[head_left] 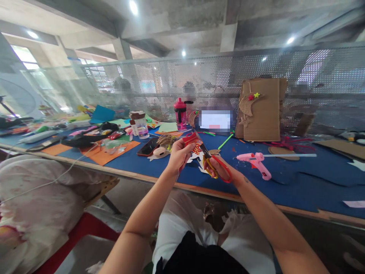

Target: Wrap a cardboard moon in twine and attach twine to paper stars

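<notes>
From my remote feed, a perforated metal fence (256, 68) runs behind a long table (313, 190) covered in blue. On the table stands a cardboard panel (261, 110), upright, with a twine-colored cutout and small red and yellow flowers (253, 96) attached to its front. Left of the panel, an orange sheet (108, 152) lies far along the table, and a pink bottle (180, 113) stands nearer. A white label (215, 120) just left of the panel is blurred, and I can read no writing or brand anywhere.

In front of the panel lies a pink glue gun (253, 163), its red light lit. Well left of the panel, a phone (148, 146) lies face up.

Down and left of the panel, my view centers on two hands above the table. The left hand (179, 156) is closed, pinching a patterned red paper (191, 140) between fingers and thumb. The right hand (225, 171) grips red-and-yellow-handled scissors (212, 167), whose blades reach toward that paper.
</notes>
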Action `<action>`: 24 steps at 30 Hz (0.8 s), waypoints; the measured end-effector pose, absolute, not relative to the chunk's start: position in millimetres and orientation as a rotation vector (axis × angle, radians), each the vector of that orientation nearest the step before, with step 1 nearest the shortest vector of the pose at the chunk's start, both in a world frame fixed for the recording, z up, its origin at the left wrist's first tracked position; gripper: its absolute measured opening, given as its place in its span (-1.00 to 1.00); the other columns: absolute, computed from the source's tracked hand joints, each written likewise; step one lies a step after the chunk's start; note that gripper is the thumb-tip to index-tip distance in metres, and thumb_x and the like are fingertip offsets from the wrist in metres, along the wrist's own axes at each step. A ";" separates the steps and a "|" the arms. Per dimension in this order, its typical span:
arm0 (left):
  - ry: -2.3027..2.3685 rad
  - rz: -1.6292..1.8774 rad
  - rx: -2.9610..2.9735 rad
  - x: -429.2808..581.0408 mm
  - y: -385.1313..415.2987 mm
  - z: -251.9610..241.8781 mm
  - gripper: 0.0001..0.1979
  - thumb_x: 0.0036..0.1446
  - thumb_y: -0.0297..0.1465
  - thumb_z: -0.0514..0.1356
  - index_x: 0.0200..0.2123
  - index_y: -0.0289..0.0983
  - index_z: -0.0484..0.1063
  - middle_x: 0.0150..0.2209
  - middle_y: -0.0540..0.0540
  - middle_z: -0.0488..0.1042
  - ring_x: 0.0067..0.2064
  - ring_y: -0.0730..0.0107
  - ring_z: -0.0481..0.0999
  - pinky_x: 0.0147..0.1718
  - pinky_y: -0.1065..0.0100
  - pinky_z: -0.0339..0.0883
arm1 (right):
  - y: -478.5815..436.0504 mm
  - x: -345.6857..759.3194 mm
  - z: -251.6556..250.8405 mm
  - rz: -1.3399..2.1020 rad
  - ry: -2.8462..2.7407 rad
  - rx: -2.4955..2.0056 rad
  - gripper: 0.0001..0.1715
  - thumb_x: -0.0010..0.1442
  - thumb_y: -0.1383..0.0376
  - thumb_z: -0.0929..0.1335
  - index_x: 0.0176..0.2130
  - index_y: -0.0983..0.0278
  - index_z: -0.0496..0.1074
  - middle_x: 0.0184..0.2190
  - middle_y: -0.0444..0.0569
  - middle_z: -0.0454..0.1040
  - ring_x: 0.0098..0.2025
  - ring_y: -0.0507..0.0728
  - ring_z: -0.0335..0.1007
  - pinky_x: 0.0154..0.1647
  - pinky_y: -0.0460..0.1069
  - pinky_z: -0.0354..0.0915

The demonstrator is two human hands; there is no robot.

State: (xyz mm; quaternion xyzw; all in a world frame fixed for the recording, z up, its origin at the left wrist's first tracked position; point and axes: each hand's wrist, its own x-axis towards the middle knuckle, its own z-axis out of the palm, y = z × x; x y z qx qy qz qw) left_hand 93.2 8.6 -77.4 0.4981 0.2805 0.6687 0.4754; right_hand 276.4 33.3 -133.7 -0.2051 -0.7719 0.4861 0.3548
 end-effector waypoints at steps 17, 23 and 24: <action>0.704 1.443 1.308 77.9 6.5 -67.1 -0.70 -0.20 -0.28 0.39 -0.46 -0.37 0.45 -0.61 -0.07 0.49 -0.79 0.73 0.09 -0.83 0.55 -0.24 | 28.2 285.2 -119.9 1.205 -2.154 -0.593 -0.21 0.08 -0.38 0.13 -0.31 0.24 0.37 -0.57 -0.07 0.26 -0.57 0.07 0.19 -0.55 0.06 0.25; 0.706 1.510 1.284 84.2 7.0 -69.9 -0.61 -0.19 -0.16 0.41 -0.40 -0.37 0.53 -0.50 -0.13 0.57 -0.62 0.48 0.46 -0.74 0.57 0.17 | 24.2 284.0 -115.3 1.195 -2.189 -0.607 -0.14 0.01 -0.44 0.10 -0.32 0.24 0.36 -0.55 -0.08 0.25 -0.55 0.07 0.18 -0.54 0.06 0.23; 0.696 1.521 1.268 85.0 7.6 -70.0 -0.60 -0.23 -0.17 0.42 -0.39 -0.36 0.54 -0.47 -0.13 0.57 -0.56 0.42 0.52 -0.70 0.55 0.24 | 24.7 284.6 -116.2 1.193 -2.194 -0.598 -0.14 0.02 -0.43 0.11 -0.30 0.24 0.36 -0.54 -0.07 0.26 -0.54 0.07 0.19 -0.53 0.06 0.24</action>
